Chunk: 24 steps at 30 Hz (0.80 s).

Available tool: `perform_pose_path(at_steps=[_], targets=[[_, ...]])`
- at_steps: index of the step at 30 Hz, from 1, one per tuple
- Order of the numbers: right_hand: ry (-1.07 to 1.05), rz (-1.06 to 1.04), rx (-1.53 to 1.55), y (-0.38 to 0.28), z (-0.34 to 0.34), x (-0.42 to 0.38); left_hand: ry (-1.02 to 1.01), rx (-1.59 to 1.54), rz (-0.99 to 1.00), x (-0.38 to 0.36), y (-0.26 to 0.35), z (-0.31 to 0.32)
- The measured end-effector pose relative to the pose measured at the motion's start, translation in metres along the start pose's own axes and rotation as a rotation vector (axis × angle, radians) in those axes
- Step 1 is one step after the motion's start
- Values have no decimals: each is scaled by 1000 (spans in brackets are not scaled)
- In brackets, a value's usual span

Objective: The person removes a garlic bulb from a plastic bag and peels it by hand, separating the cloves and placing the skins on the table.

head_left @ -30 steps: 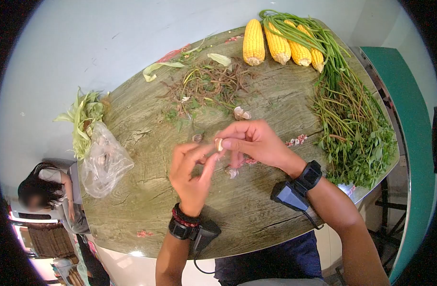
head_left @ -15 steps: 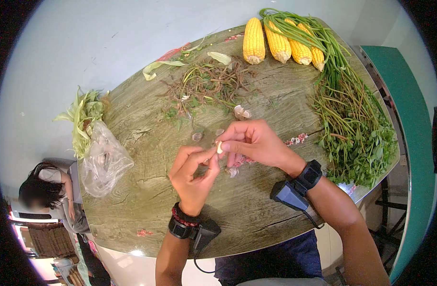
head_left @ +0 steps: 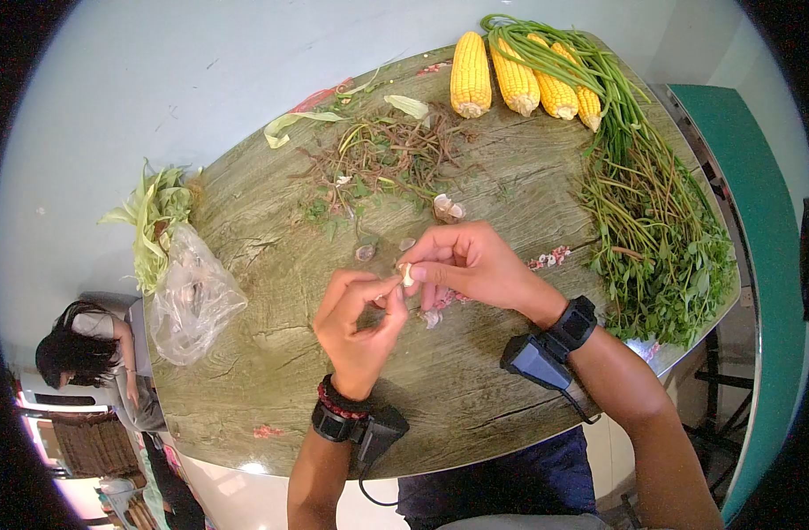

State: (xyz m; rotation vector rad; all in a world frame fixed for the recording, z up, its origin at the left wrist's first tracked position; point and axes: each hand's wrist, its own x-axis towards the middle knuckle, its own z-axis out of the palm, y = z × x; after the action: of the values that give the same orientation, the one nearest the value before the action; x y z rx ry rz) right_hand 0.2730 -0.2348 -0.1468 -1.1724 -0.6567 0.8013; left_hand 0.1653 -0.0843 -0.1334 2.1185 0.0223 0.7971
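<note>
Over the middle of the table (head_left: 245, 397), I have the clove (head_left: 408, 275) pinched between thumb and fingers of my right hand (head_left: 477, 265). At its eight o'clock, my left hand (head_left: 356, 322) is curled, thumb and forefinger nearly meeting; I cannot tell whether it grips anything. Corn (head_left: 471, 75) lies at one o'clock, greens (head_left: 661, 238) at three.

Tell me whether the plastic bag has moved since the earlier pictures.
No. Judged against the left edge of the table, the plastic bag sits in the same spot, right beside the corn husks.
</note>
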Motion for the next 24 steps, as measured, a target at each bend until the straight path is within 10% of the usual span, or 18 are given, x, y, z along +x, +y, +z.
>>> perform_pose_path(at_steps=[24], targets=[[4,13,-4,2,4,-2,141,15,-203,1,-9,-2]])
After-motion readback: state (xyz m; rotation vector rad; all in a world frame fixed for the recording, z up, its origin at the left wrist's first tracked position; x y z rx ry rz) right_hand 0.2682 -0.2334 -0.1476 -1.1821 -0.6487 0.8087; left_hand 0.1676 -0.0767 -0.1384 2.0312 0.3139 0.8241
